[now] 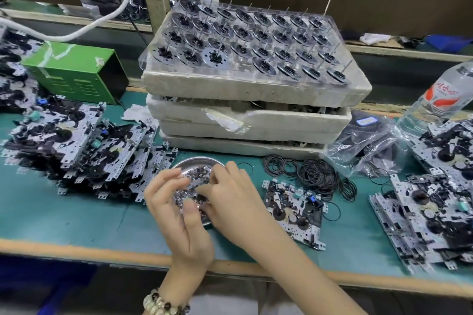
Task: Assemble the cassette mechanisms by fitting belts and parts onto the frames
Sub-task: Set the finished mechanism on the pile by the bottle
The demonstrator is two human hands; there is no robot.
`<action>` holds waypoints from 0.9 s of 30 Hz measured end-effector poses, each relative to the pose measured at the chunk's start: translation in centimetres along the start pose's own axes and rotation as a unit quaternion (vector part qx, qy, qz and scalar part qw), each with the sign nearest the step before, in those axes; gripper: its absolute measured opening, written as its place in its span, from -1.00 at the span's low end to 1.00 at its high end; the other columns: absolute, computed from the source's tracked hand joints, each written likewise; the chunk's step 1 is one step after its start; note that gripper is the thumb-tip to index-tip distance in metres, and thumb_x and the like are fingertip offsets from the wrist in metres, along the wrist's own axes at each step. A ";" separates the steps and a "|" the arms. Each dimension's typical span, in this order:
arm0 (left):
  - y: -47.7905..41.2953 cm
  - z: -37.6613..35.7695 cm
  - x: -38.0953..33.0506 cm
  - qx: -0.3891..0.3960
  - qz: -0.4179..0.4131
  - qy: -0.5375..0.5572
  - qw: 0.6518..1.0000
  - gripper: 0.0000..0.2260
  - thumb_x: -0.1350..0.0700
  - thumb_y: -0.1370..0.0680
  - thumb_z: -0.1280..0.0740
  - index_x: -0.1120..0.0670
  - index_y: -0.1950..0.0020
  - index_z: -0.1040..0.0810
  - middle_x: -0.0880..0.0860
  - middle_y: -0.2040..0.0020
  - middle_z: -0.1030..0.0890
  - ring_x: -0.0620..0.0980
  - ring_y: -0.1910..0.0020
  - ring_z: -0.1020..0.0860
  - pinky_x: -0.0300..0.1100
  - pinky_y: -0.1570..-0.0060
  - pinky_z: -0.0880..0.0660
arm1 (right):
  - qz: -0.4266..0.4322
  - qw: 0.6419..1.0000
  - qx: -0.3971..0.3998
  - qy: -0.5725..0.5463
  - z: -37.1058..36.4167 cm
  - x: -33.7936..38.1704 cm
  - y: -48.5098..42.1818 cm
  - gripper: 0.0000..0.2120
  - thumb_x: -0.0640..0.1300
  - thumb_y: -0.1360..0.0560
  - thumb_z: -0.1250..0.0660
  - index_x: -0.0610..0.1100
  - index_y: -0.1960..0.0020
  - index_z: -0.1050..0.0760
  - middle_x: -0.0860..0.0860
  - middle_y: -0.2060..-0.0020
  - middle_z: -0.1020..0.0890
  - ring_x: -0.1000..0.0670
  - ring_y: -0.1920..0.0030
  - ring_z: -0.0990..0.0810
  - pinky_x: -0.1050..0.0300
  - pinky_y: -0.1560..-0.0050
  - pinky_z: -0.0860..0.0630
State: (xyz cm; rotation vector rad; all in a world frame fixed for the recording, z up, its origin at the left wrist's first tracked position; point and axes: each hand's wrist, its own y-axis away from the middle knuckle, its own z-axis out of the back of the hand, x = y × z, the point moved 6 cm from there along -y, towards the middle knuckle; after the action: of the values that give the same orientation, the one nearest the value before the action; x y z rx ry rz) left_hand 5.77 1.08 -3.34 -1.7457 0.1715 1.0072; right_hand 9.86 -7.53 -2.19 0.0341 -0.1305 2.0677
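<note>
Both hands over the metal dish [197,160]: left hand [176,210] cupped, grip loosely apart; right hand [233,194] dips into its small parts [195,174], grip, can't tell.

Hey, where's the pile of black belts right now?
In the head view, the black belts lie right of centre on the green mat, between the metal dish and the plastic bag.

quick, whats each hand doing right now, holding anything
left hand: open, fingers loosely curled over the metal dish, nothing visible in it.
right hand: fingertips down in the dish; cannot tell if pinching anything.
</note>
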 end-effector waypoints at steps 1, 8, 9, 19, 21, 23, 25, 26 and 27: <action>0.0 0.0 0.0 -0.002 0.001 -0.004 1.000 -0.76 0.00 -0.70 -0.09 0.08 -0.25 -0.41 -0.02 -0.25 -0.42 0.29 -0.12 -0.43 0.43 0.07 -0.38 | 0.004 1.000 0.015 0.005 -0.7 0.2 -0.5 -0.78 -0.10 -0.56 -0.27 -0.05 -0.17 -0.58 -0.02 -0.04 -0.46 -0.12 -0.12 -0.35 0.04 -0.02 -0.25; -0.1 -0.1 -0.2 0.002 0.011 -0.016 1.000 -0.75 -0.02 -0.70 -0.07 0.09 -0.24 -0.41 0.02 -0.24 -0.41 0.25 -0.12 -0.43 0.40 0.03 -0.39 | 0.007 0.998 -0.044 0.052 -0.9 0.8 -0.6 -0.83 0.01 -0.23 -0.55 0.03 0.38 -0.56 0.15 0.40 -0.53 0.05 0.25 -0.53 0.19 0.25 -0.38; -0.1 -0.1 -0.2 0.003 0.012 -0.015 1.000 -0.75 -0.02 -0.70 -0.07 0.09 -0.23 -0.41 0.02 -0.24 -0.41 0.23 -0.13 -0.43 0.39 0.03 -0.39 | 0.005 0.997 -0.049 0.059 -1.0 0.8 -0.5 -0.82 0.04 -0.23 -0.55 0.04 0.37 -0.56 0.15 0.39 -0.54 0.06 0.25 -0.54 0.19 0.25 -0.39; 0.1 -0.2 0.0 0.013 0.004 -0.008 1.000 -0.77 -0.03 -0.70 -0.07 0.05 -0.23 -0.41 0.01 -0.23 -0.43 0.17 -0.14 -0.43 0.39 0.03 -0.38 | -0.023 0.994 -0.105 0.017 0.2 -0.7 -0.3 -0.77 0.21 -0.28 -0.53 0.07 0.37 -0.63 0.18 0.42 -0.57 0.10 0.26 -0.55 0.24 0.25 -0.42; 0.2 -0.2 0.1 0.015 0.003 -0.009 1.000 -0.77 -0.02 -0.70 -0.07 0.04 -0.23 -0.42 0.01 -0.23 -0.43 0.19 -0.14 -0.44 0.37 0.02 -0.39 | -0.039 0.993 -0.114 0.003 0.4 -1.0 -0.2 -0.76 0.22 -0.29 -0.52 0.07 0.35 -0.64 0.18 0.41 -0.57 0.10 0.26 -0.55 0.24 0.25 -0.44; 0.2 -0.3 0.1 0.021 0.001 -0.006 1.000 -0.77 -0.02 -0.70 -0.07 0.04 -0.23 -0.42 -0.01 -0.23 -0.44 0.18 -0.14 -0.44 0.30 -0.02 -0.41 | -0.046 0.991 -0.125 -0.034 0.6 -1.3 -0.1 -0.78 0.16 -0.36 -0.49 0.02 0.27 -0.64 0.14 0.32 -0.60 0.03 0.21 -0.55 0.19 0.20 -0.45; 0.2 -0.4 0.0 0.030 -0.008 -0.005 1.000 -0.77 -0.02 -0.70 -0.07 0.05 -0.23 -0.42 -0.03 -0.23 -0.45 0.12 -0.17 -0.45 0.18 -0.10 -0.42 | -0.050 0.987 -0.105 -0.108 0.4 -1.9 -0.1 -0.77 0.07 -0.51 -0.37 -0.09 0.10 -0.63 0.04 0.15 -0.63 -0.06 0.06 -0.50 0.08 0.05 -0.37; 0.3 -0.6 -0.1 0.037 -0.014 -0.009 0.999 -0.77 -0.01 -0.70 -0.07 0.05 -0.23 -0.42 -0.04 -0.23 -0.45 0.10 -0.17 -0.46 0.13 -0.13 -0.41 | -0.054 0.985 -0.092 -0.139 0.2 -2.4 0.0 -0.77 0.05 -0.56 -0.30 -0.10 0.03 -0.62 0.01 0.07 -0.62 -0.08 0.00 -0.46 0.07 0.00 -0.32; 0.3 -0.7 -0.2 0.044 -0.020 -0.011 0.999 -0.77 -0.01 -0.70 -0.07 0.05 -0.23 -0.42 -0.04 -0.23 -0.45 0.10 -0.17 -0.46 0.09 -0.16 -0.40 | -0.051 0.981 -0.093 -0.160 0.2 -2.8 0.2 -0.78 0.02 -0.59 -0.28 -0.10 0.00 -0.61 0.01 0.05 -0.61 -0.08 -0.02 -0.44 0.07 -0.03 -0.31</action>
State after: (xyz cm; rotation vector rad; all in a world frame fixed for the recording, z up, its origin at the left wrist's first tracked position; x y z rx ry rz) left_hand 5.83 0.32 -3.34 -1.6511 0.1640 0.9762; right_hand 11.05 -10.05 -2.21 0.2543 -0.5086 1.9260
